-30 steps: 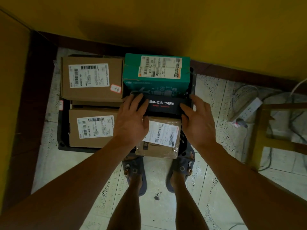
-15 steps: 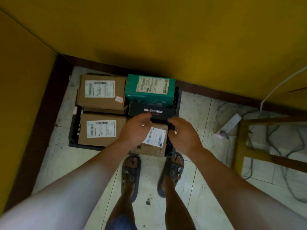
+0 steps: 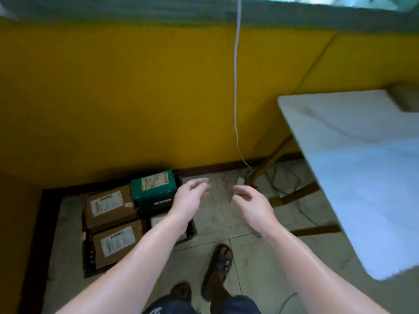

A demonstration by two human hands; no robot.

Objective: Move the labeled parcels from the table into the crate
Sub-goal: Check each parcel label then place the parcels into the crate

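The person stood on a tiled floor (image 3: 260,279) beside a yellow wall (image 3: 113,98). Both arms reached forward at about the same height. The left hand (image 3: 189,198) hung in the air over the right edge of the crate (image 3: 87,252), its fingers loosely curled and grasping nothing. The right hand (image 3: 251,206) hovered just beside it, over bare floor, with fingers likewise relaxed and released.

The black crate sat on the floor at the left, near the foot of the wall, and held the labeled parcels. A green box (image 3: 154,184) lay at its far right corner, with a black box (image 3: 158,203) touching its near side. A far brown box (image 3: 108,205) and a near brown box (image 3: 115,242) filled the left half, labels facing up. A small parcel (image 3: 158,219) showed near the black box, partly hidden behind the left forearm.

The white table (image 3: 362,166) stood at the right, well apart from the crate. A brown shape (image 3: 405,96) lay at its far right corner, too blurred to tell what it was. A thin white cable (image 3: 235,87) ran down the wall to the floor between the crate and the table. One sandal (image 3: 218,266) showed on the near floor.
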